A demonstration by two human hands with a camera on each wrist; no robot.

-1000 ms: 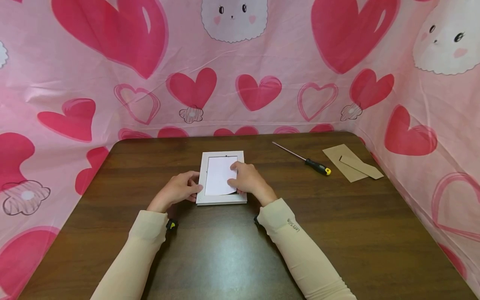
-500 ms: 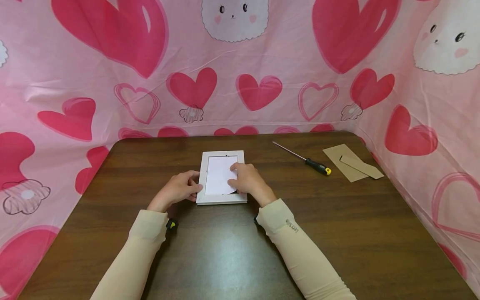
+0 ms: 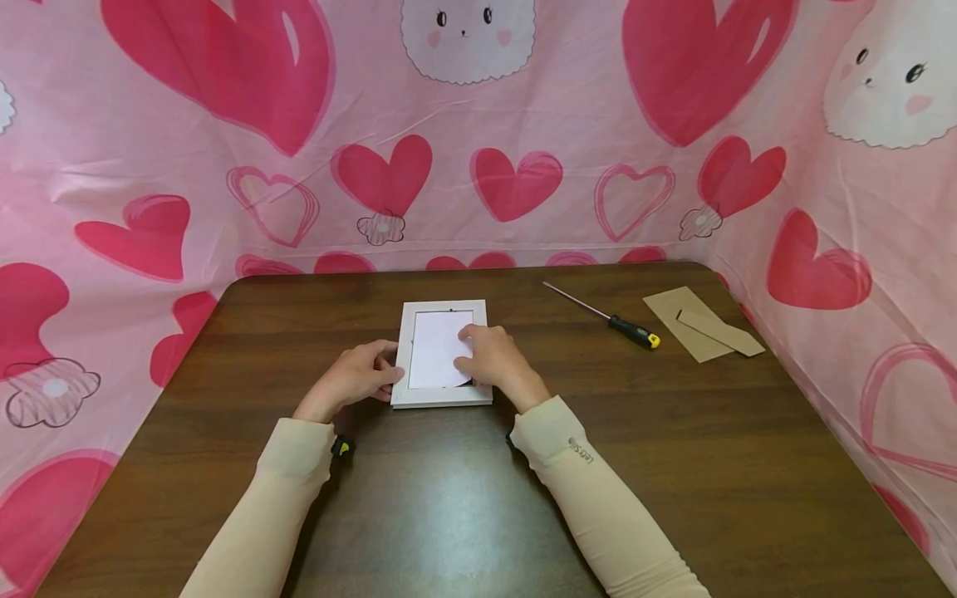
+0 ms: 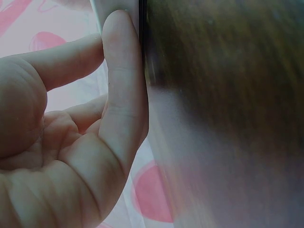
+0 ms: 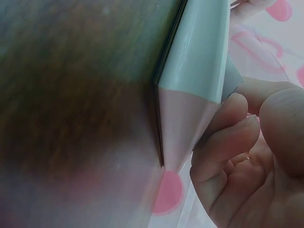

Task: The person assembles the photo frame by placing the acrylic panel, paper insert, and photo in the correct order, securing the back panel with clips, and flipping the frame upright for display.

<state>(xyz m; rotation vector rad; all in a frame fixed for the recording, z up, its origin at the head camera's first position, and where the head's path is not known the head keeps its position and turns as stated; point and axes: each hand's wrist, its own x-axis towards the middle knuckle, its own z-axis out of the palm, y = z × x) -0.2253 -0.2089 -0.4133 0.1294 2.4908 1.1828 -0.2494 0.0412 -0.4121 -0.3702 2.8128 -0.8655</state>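
Note:
A white picture frame (image 3: 443, 398) lies on the brown table (image 3: 449, 498), with a white sheet of paper (image 3: 436, 353) in its opening. The paper's lower right corner curls up over a dark spot. My left hand (image 3: 356, 375) holds the frame's left side, thumb on the rim and a finger along the outer edge. In the left wrist view that finger of the left hand (image 4: 118, 95) lies flat along the frame's side. My right hand (image 3: 499, 359) pinches the paper near its right edge. From the right wrist, the paper's corner (image 5: 232, 78) shows at the curled fingers.
To the right lies a screwdriver (image 3: 634, 332) with a black and yellow handle. Beyond it is a brown cardboard sheet (image 3: 673, 309) with a bent cardboard strip (image 3: 721, 332) across it. A pink heart-patterned cloth (image 3: 463, 116) hangs around the table.

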